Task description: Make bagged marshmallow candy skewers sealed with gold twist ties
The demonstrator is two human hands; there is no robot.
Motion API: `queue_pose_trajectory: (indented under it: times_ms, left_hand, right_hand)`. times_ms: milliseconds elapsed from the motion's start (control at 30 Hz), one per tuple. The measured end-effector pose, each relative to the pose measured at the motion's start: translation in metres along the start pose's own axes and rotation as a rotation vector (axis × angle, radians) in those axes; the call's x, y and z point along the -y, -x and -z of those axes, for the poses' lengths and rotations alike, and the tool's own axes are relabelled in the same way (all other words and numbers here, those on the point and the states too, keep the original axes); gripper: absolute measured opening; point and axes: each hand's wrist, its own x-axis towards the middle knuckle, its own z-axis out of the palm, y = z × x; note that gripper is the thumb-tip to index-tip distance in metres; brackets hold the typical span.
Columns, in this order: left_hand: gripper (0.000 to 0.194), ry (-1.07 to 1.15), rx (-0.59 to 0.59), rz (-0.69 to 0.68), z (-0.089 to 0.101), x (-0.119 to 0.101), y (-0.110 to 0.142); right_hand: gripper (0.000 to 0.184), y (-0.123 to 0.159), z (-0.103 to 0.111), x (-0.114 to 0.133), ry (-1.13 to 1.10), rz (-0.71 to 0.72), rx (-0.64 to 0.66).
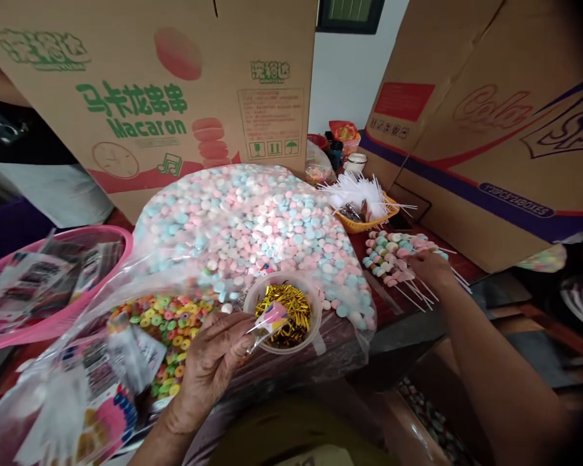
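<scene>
My left hand [214, 359] pinches a small clear plastic bag [272, 317] with pink and white print, over a round clear tub [317, 327]. Gold foil twist ties [296, 301] fill the tub. My right hand [432, 268] reaches out to the right, its fingers bent onto a pile of candy skewers [393, 259]. These carry pink, blue and white candies on white sticks. My right fingertips are partly hidden among them; the fingers look closed on a candy skewer.
A large clear bag of pastel candies [267, 226] covers the middle. Colourful candy rings [175, 330] and printed packets [102, 388] lie at the left, near a pink basket [126, 243]. White sticks fill a yellow basket [357, 226]. Cardboard boxes [214, 84] stand behind. A person [43, 175] is at far left.
</scene>
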Motion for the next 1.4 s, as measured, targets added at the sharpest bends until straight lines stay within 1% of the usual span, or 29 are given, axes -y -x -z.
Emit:
queue_pose_trajectory:
  times_ms: [100, 133, 167, 233, 300, 367, 433, 567, 700, 833, 933, 1000, 1100, 1167, 1267, 1367, 1400]
  left_hand:
    - [0.021, 0.042, -0.028, 0.051, -0.003, 0.001, 0.001]
    - [0.021, 0.054, -0.031, 0.056, -0.004, 0.001, 0.000]
    - [0.021, 0.064, -0.028, 0.051, -0.004, 0.002, -0.001]
    - [0.021, 0.080, -0.014, 0.036, -0.004, 0.002, -0.003]
    - [0.022, 0.085, -0.006, 0.041, -0.003, 0.002, -0.004]
    - [0.021, 0.089, -0.007, 0.066, -0.001, 0.000, -0.004]
    - [0.020, 0.094, -0.004, 0.071, 0.002, -0.001, -0.004]
    - [0.019, 0.087, -0.014, 0.029, 0.006, 0.000, -0.002]
    - [0.019, 0.044, 0.004, 0.060, 0.008, 0.003, -0.005]
    - [0.020, 0.093, 0.023, -0.013, 0.009, 0.003, -0.010]
    - [0.019, 0.112, 0.057, -0.012, 0.011, 0.002, -0.013]
    - [0.020, 0.123, 0.075, 0.002, 0.013, 0.002, -0.014]
    - [0.021, 0.147, 0.086, 0.014, 0.015, 0.001, -0.014]
    - [0.021, 0.165, 0.080, 0.037, 0.014, 0.001, -0.014]
    - [0.019, 0.195, 0.035, 0.096, 0.011, 0.000, -0.014]
    - [0.018, 0.181, 0.010, 0.138, 0.009, 0.000, -0.014]
    - [0.017, 0.170, 0.012, 0.138, 0.009, 0.000, -0.015]
  right_hand:
    - [0.029, 0.016, 0.013, 0.007, -0.089, 0.095, 0.000]
    - [0.030, 0.022, 0.016, 0.011, -0.145, 0.162, -0.004]
    - [0.030, 0.028, 0.020, 0.017, -0.215, 0.265, -0.017]
    - [0.024, 0.040, 0.027, 0.031, -0.341, 0.528, -0.050]
    - [0.017, 0.050, 0.031, 0.047, -0.401, 0.774, -0.096]
    - [0.018, 0.055, 0.031, 0.061, -0.386, 0.903, -0.135]
    - [0.020, 0.057, 0.028, 0.069, -0.357, 0.971, -0.173]
    - [0.022, 0.056, 0.022, 0.073, -0.289, 1.016, -0.150]
    - [0.026, 0.058, 0.031, 0.072, -0.323, 1.038, -0.116]
    - [0.030, 0.058, 0.040, 0.075, -0.339, 1.034, -0.091]
    - [0.030, 0.055, 0.045, 0.077, -0.387, 1.021, -0.059]
    - [0.026, 0.054, 0.047, 0.078, -0.392, 1.007, -0.087]
    - [0.020, 0.054, 0.047, 0.078, -0.342, 1.008, -0.165]
    - [0.020, 0.056, 0.045, 0.077, -0.303, 1.021, -0.195]
    - [0.025, 0.060, 0.041, 0.076, -0.289, 1.006, -0.146]
    - [0.035, 0.065, 0.040, 0.073, -0.325, 1.015, -0.030]
    - [0.037, 0.066, 0.040, 0.071, -0.319, 0.994, -0.031]
